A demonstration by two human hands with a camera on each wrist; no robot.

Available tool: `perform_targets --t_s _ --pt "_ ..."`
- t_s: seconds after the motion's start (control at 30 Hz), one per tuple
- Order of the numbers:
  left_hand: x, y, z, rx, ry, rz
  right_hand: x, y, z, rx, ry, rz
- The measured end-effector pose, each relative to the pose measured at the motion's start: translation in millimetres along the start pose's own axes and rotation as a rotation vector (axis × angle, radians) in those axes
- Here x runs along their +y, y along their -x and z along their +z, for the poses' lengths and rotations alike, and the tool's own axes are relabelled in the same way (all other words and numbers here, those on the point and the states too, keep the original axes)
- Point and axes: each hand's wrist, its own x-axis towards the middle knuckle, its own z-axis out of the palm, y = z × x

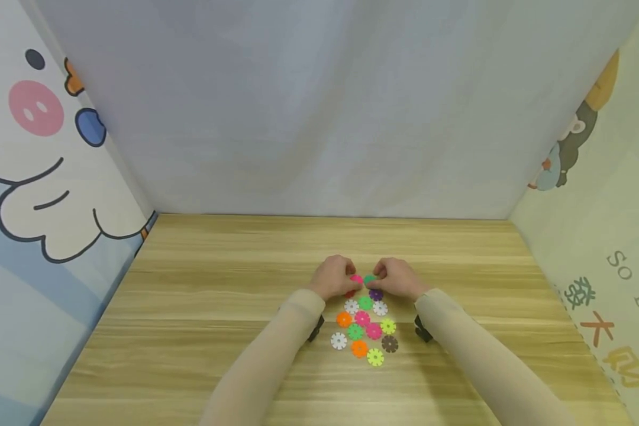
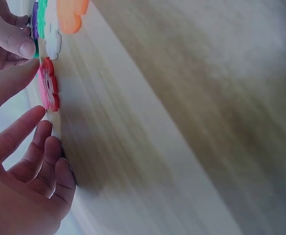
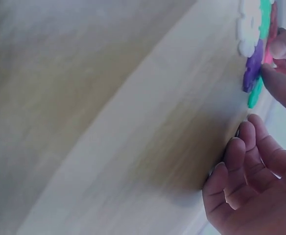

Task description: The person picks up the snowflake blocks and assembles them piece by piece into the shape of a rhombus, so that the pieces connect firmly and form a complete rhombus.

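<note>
My left hand (image 1: 334, 277) holds a pink notched plastic disc (image 1: 356, 279) between thumb and index finger; the other fingers rest near the tabletop. A red disc (image 2: 53, 85) lies right beside it, partly under the hand in the head view. Opposite, my right hand (image 1: 399, 277) has a green disc (image 1: 370, 278) between its thumb and index finger. Just in front of that is a purple disc (image 3: 252, 67). Closer to me, a light green disc (image 1: 365, 303) sits between two white discs (image 1: 351, 306). The two thumbs are close together.
More flat discs spread toward me, among them an orange disc (image 1: 344, 319), a pink disc (image 1: 374, 331), a brown disc (image 1: 390, 344) and a yellow disc (image 1: 375, 357). They lie on a wooden tabletop (image 1: 218, 272). Behind it hangs a pale curtain (image 1: 319, 118), with printed cloths at both sides.
</note>
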Motion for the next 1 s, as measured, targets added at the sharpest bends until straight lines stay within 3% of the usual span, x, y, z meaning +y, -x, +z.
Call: perform_targets --t_s 0.57,1.0 --pt "1.4 -1.9 1.1 0.002 0.014 -0.07 -0.2 -4.1 3.3 0.013 -0.002 0.033" --pt "-0.2 -3.9 2.8 0.038 0.089 -0.074 -1.6 -4.9 2.0 0.013 -0.003 -0.001"
